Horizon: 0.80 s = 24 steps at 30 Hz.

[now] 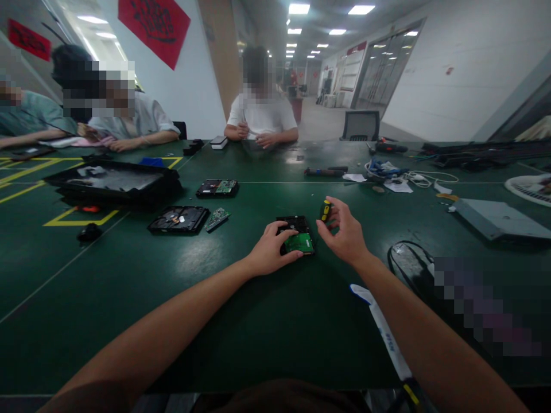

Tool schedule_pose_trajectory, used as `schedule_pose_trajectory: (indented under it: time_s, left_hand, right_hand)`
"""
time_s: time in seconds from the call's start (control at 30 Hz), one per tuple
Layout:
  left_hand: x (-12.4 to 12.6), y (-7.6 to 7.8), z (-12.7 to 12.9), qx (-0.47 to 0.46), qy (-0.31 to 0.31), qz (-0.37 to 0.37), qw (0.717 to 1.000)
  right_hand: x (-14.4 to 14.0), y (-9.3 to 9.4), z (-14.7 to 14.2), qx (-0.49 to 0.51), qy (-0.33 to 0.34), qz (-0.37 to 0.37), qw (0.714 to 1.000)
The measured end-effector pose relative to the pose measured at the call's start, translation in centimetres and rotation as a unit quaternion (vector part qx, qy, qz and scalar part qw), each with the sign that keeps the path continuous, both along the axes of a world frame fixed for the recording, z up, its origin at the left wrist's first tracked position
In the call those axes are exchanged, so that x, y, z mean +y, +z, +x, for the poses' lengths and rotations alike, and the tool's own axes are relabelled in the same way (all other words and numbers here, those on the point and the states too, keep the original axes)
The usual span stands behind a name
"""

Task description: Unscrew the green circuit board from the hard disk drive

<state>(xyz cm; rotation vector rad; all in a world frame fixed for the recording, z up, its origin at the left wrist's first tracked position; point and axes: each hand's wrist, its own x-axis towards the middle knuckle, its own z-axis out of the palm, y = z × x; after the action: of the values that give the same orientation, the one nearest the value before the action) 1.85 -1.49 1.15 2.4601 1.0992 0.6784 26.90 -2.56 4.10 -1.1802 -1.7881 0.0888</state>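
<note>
Green circuit board is being shown face-up on a hard drive [297, 234], which is lying flat on the dark green table [215, 321] near the middle of the view. The drive is being steadied by the left hand [271, 252], whose fingers [287, 259] are spread loosely over its near left corner, pressing rather than clenching. A small yellow-and-black screwdriver [325, 210] is being gripped by the right hand [344, 232], its fingers curled about the handle, just beside the drive's far right corner; whether the tip is touching the drive cannot be told. Further left, an opened drive [178, 219], a loose circuit board [217, 218], a second drive [217, 188] and a black tray [114, 182] are being displayed well apart from the hands. Three other people are being seen seated at the far edge, one person [262, 117] directly opposite.
</note>
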Motion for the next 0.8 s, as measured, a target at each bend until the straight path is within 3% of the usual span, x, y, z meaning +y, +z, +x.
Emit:
schedule_pose_trajectory:
  time_s: [0.2, 0.4, 0.8]
  left_hand:
    - [-0.11, -0.06, 0.0, -0.006, 0.004, 0.001, 1.0]
    - [0.01, -0.46, 0.2, -0.009, 0.007, 0.014, 1.0]
    - [0.15, -0.57, 0.33, 0.004, 0.012, 0.019, 1.0]
  right_hand:
    - [0.13, -0.31, 0.15, 0.016, 0.016, -0.022, 1.0]
    - [0.46, -0.33, 0.21, 0.041, -0.043, 0.035, 0.998]
    - [0.43, -0.79, -0.65, 0.04, -0.023, 0.066, 0.997]
